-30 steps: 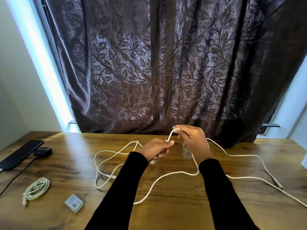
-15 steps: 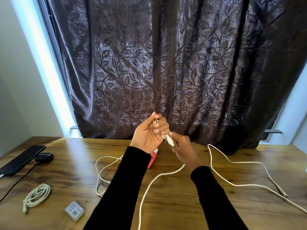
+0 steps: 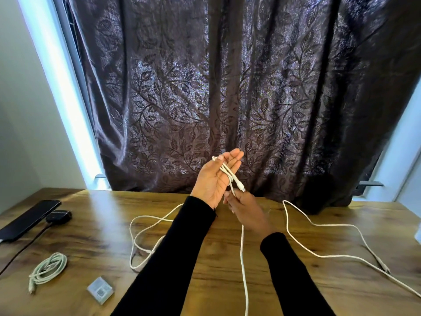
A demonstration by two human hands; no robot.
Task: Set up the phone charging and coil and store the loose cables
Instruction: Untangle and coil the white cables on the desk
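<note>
My left hand (image 3: 215, 177) is raised palm up above the wooden table (image 3: 205, 258), with a few turns of a long white cable (image 3: 243, 258) lying across its fingers and the thumb pressing them. The cable's plug end (image 3: 240, 187) sticks out to the right of the palm. Just below, my right hand (image 3: 247, 213) pinches the same cable, which then hangs down to the table's front edge. More white cable lies in loose loops at the left (image 3: 145, 229) and trails off to the right (image 3: 330, 240).
A coiled white cable (image 3: 49, 267) lies at the front left beside a small clear box (image 3: 100, 290). A black phone (image 3: 27, 218) rests at the far left with a black charger puck (image 3: 58, 216) and its black lead. A dark leaf-patterned curtain (image 3: 227, 87) hangs behind the table.
Both hands rose off the table. My left hand turned palm up and opened flatter, and turns of white cable now lie across it. Slack was pulled up from the table.
</note>
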